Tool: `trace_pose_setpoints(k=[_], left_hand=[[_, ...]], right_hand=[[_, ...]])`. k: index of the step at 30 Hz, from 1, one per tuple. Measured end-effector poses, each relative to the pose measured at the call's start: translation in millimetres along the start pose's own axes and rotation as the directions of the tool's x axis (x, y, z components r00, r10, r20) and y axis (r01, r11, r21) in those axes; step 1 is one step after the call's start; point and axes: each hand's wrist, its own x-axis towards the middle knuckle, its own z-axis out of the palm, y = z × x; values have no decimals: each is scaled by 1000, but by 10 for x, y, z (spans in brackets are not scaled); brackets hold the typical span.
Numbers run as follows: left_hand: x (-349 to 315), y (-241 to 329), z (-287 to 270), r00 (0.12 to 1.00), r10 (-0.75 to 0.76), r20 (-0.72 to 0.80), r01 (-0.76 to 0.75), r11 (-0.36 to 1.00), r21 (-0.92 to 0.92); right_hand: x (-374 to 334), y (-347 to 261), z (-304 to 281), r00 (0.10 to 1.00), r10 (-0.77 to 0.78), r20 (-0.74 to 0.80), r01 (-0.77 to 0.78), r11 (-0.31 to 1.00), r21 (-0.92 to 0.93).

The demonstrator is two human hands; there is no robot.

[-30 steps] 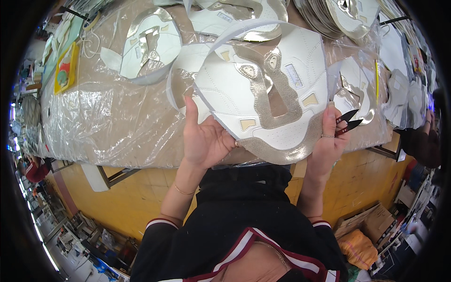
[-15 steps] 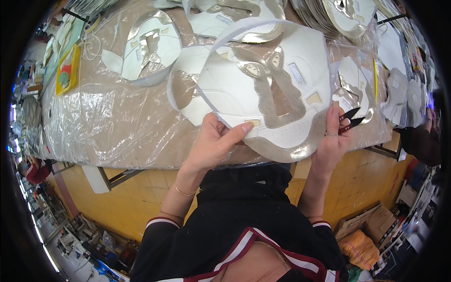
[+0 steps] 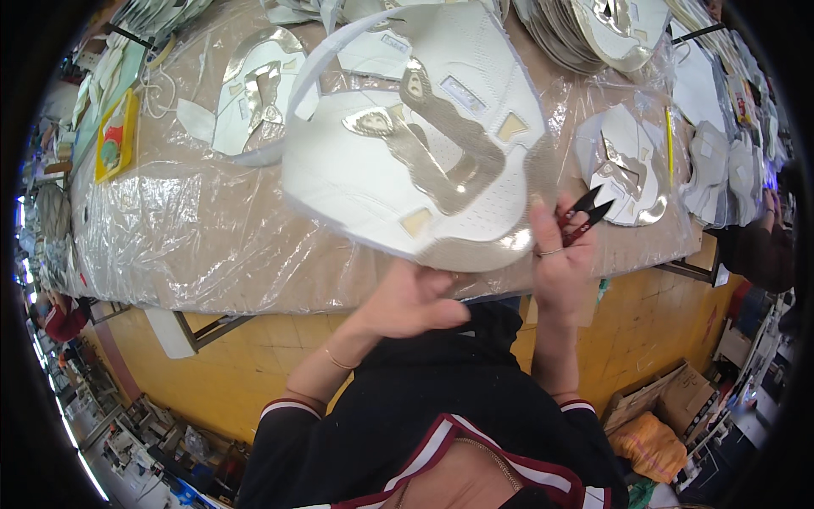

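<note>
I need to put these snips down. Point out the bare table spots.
Freest: the plastic-covered table at lower left, below the flat white-and-gold shoe upper and left of the held upper. Crowded: the far right edge, with stacked uppers and loose pieces.

A long work table [image 3: 254, 280] covered in crinkled clear plastic sheeting [image 3: 161, 229] stands on a yellow tiled floor [image 3: 254, 373]. The table's dark metal frame [image 3: 199, 327] shows beneath its edge. An open cardboard box [image 3: 670, 394] and an orange bag [image 3: 649, 445] sit on the floor at right. Cluttered shelving [image 3: 140, 433] lines the lower left, under bright, even light.
</note>
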Motion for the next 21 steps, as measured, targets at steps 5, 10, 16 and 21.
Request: trace_pose_setpoints(k=[5,10,16,21], left_hand=[[105,-221,-151,973,-198,-123,212,970,122],[49,-280,-354,929,-340,-149,370,819,439],[-2,-104,-321,894,-436,-105,410,699,586],[-27,-94,-222,972,-213,-95,231,822,521]], right_hand=[[-14,82,180,967,-248,-63,187,855,-484],[-60,-78,-83,827,-398,398,462,75,-884],[-65,-46,-145,795,-86,600,603,215,-768],[61,16,-90,755,-132,643,646,319,-693]])
